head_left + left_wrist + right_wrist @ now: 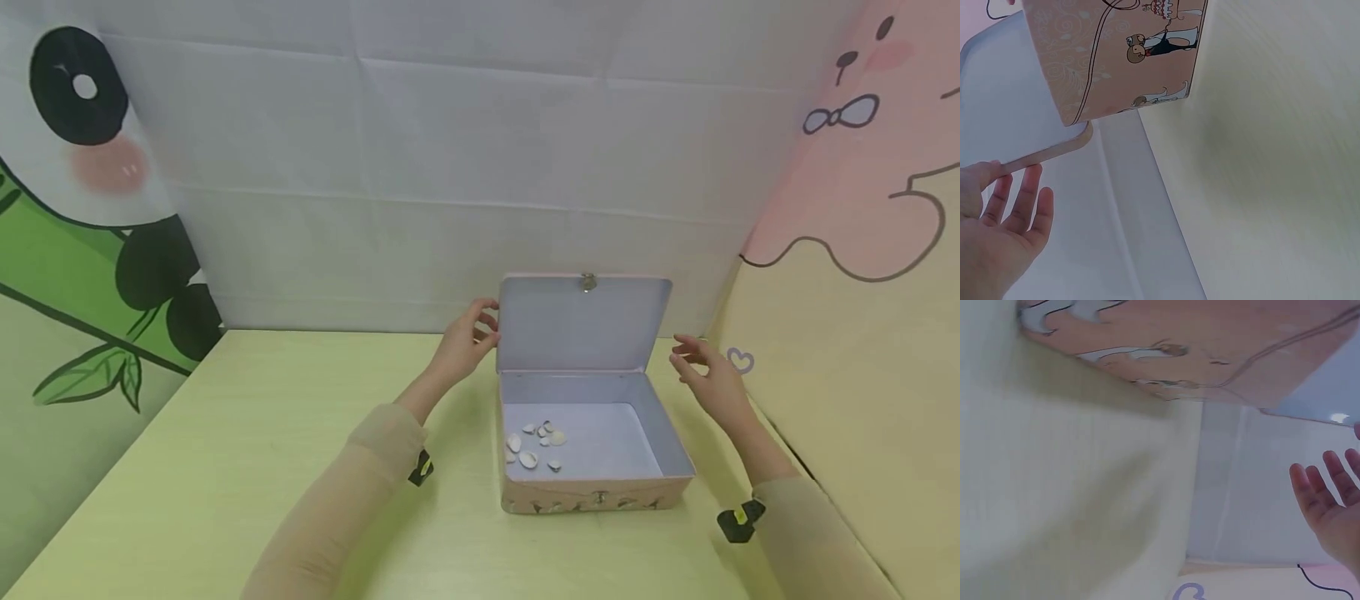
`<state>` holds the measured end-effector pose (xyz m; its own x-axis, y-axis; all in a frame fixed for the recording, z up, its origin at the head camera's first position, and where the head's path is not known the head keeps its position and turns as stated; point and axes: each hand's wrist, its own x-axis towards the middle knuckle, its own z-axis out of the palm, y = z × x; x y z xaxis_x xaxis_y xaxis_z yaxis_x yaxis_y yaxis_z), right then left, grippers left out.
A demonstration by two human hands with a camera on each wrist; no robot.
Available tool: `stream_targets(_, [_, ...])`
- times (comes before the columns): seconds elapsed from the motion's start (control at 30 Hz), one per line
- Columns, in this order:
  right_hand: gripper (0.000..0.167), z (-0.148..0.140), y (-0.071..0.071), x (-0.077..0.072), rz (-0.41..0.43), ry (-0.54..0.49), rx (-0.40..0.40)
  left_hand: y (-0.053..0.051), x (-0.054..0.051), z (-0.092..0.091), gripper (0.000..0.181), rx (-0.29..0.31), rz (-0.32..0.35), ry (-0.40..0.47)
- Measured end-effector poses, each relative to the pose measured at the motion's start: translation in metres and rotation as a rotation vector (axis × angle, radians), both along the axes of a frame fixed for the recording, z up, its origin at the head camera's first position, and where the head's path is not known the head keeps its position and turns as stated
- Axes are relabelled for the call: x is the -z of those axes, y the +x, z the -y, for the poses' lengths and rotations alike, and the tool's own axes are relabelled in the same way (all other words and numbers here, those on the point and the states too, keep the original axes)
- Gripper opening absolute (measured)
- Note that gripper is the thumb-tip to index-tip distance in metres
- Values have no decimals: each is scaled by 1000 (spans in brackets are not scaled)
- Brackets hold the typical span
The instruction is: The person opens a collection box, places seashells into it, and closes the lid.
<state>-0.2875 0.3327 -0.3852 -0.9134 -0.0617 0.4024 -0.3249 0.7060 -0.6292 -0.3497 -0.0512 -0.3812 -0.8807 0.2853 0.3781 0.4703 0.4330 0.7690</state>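
A pink tin box with printed figures stands with its hinged lid raised. Several small white seashells lie on the left side of its floor. My left hand is at the lid's left edge. In the left wrist view, thumb and fingertips of that hand pinch the lid's rim, the other fingers spread. To the right of the lid, my right hand hovers apart from it with loosely bent fingers. Nothing is held by that hand in the right wrist view.
The box sits on a pale yellow table. Behind it hangs a creased white sheet. A panel with a panda drawing stands at left, and one with a pink cartoon animal closes off the right, close to my right arm.
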Motion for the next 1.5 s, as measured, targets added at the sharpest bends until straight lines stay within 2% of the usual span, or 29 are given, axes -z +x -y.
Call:
stream_targets(0.13, [43, 5, -1, -24, -75, -24, 37, 5, -1, 3, 41, -5, -19, -16])
stream_targets(0.23, [43, 8, -3, -38, -133, -49, 24, 9, -2, 4, 42, -1, -36, -22])
stream_targets(0.47, [47, 15, -4, -55, -262, -75, -40, 16, -1, 2, 41, 3, -98, -35])
stream_targets(0.63, [40, 19, -5, -58, -324, -95, -43, 22, 1, 2, 38, 26, -171, -53])
stream_targets(0.8, [27, 21, -3, -59, -387, -183, -102, 25, 3, 3, 37, 34, -236, -84])
stream_targets(0.93, [25, 21, -1, -58, -422, -204, -136, 26, 4, 3, 36, 21, -273, -109])
stream_targets(1.2, [25, 30, 14, -61, -477, -205, -193, 21, 6, 3, 33, 22, -322, -109])
stream_targets(1.33, [27, 23, 8, -50, -489, -212, -201, 20, 6, 3, 32, 18, -321, -117])
stream_targets(1.5, [27, 16, 5, -40, -489, -253, -232, 28, 0, 5, 33, 27, -308, -99])
